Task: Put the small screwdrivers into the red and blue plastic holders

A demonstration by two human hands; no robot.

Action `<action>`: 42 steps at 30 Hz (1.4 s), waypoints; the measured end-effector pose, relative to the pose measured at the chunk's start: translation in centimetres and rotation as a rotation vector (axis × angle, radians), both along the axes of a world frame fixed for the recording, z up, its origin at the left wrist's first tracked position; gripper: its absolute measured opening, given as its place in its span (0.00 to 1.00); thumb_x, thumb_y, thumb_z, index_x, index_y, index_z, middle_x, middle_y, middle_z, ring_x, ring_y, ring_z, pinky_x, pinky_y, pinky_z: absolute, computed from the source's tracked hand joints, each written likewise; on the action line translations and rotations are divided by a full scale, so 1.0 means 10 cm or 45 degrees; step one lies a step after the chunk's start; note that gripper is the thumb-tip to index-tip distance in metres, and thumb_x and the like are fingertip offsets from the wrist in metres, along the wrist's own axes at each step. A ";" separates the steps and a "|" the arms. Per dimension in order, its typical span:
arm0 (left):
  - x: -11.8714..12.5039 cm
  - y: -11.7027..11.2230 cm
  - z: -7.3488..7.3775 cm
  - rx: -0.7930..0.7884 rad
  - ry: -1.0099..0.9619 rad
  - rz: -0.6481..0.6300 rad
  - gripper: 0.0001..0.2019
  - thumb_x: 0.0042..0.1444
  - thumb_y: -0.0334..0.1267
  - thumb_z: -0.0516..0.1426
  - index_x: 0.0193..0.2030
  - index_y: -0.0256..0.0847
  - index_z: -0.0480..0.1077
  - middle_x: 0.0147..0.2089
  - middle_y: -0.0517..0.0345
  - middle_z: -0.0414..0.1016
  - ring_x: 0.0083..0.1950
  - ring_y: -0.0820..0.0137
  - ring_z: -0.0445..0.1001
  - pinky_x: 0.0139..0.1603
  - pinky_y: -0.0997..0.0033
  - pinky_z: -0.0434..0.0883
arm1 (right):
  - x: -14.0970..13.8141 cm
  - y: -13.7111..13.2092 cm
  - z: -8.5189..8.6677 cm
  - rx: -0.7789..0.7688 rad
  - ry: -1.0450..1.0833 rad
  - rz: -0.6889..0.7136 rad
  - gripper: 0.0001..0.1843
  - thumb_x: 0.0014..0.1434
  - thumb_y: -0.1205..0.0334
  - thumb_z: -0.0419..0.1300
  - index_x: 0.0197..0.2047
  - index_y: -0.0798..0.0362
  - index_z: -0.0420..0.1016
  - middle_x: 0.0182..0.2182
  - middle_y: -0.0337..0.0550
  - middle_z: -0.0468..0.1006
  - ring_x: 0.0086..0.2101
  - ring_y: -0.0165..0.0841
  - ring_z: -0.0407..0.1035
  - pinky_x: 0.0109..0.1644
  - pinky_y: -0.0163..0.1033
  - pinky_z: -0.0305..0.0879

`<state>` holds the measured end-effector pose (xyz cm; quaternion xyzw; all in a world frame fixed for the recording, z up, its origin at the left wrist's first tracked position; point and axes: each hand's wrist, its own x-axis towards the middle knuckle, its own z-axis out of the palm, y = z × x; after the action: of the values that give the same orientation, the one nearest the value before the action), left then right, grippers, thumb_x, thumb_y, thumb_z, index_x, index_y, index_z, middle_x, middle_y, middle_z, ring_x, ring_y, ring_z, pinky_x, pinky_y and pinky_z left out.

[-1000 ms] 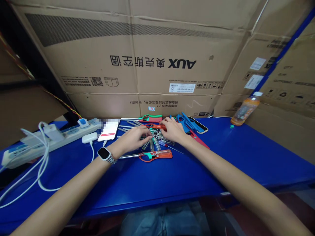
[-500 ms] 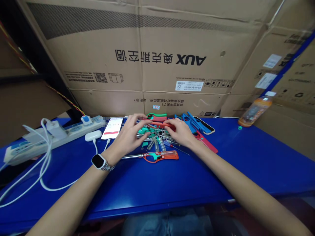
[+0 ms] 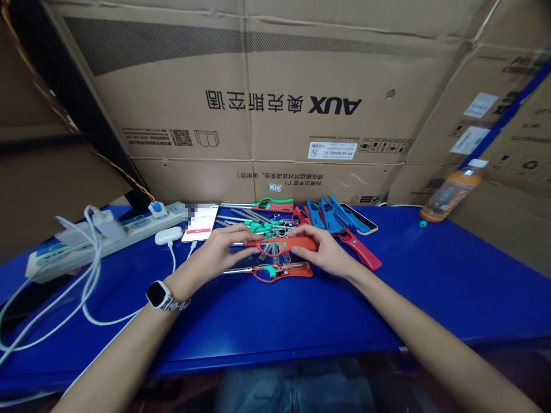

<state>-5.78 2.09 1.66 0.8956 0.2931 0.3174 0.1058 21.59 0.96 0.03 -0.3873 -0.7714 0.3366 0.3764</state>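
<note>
Between both hands is an orange lighter casing half [image 3: 284, 246], held level above the table. My left hand [image 3: 226, 248] pinches its narrow left end. My right hand [image 3: 322, 248] grips the wide right end with thumb and fingers. Just below, nearer to me, lies an open gas lighter [image 3: 282, 272] with an orange shell, a clear tank, a green trigger and a metal rod pointing left. Behind the held casing is a pile of green triggers [image 3: 262, 228], metal rods and clear tanks, partly hidden by my hands.
A lighter with red and green handle [image 3: 275, 205] lies at the back. Blue casings [image 3: 329, 217] and a red casing [image 3: 361, 249] sit on the right by a phone. Left are a lit phone [image 3: 200, 223], a power strip [image 3: 138, 226] and white cables. An orange drink bottle [image 3: 454, 192] stands far right.
Both hands have come toward me with the orange casing, from over the back of the pile to just behind the open lighter. The red and green lighter at the back is now uncovered.
</note>
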 end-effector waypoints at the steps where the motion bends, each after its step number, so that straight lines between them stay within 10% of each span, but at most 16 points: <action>1: 0.00 0.00 0.01 -0.038 -0.006 -0.003 0.13 0.64 0.44 0.57 0.49 0.40 0.76 0.41 0.52 0.77 0.42 0.65 0.75 0.43 0.65 0.72 | 0.00 -0.02 0.00 0.027 -0.039 0.003 0.15 0.58 0.58 0.63 0.48 0.54 0.72 0.42 0.43 0.77 0.39 0.33 0.72 0.45 0.39 0.67; 15: -0.05 -0.09 -0.04 -0.561 0.285 0.006 0.11 0.58 0.41 0.60 0.44 0.41 0.78 0.43 0.53 0.79 0.43 0.65 0.75 0.47 0.65 0.71 | 0.03 -0.19 -0.05 0.389 -0.634 0.092 0.13 0.60 0.53 0.64 0.44 0.52 0.77 0.42 0.45 0.74 0.44 0.37 0.68 0.50 0.45 0.64; 42: -0.16 -0.03 -0.16 -0.510 0.353 0.105 0.10 0.54 0.45 0.62 0.33 0.41 0.79 0.34 0.56 0.78 0.35 0.67 0.73 0.36 0.70 0.69 | 0.00 -0.12 -0.09 0.203 -0.496 0.121 0.11 0.55 0.60 0.68 0.41 0.53 0.76 0.37 0.42 0.75 0.39 0.35 0.70 0.44 0.42 0.66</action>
<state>-7.36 1.76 0.09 0.8790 0.3982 0.1311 0.2272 21.60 -0.23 -0.87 -0.3771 -0.8712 0.2107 0.2333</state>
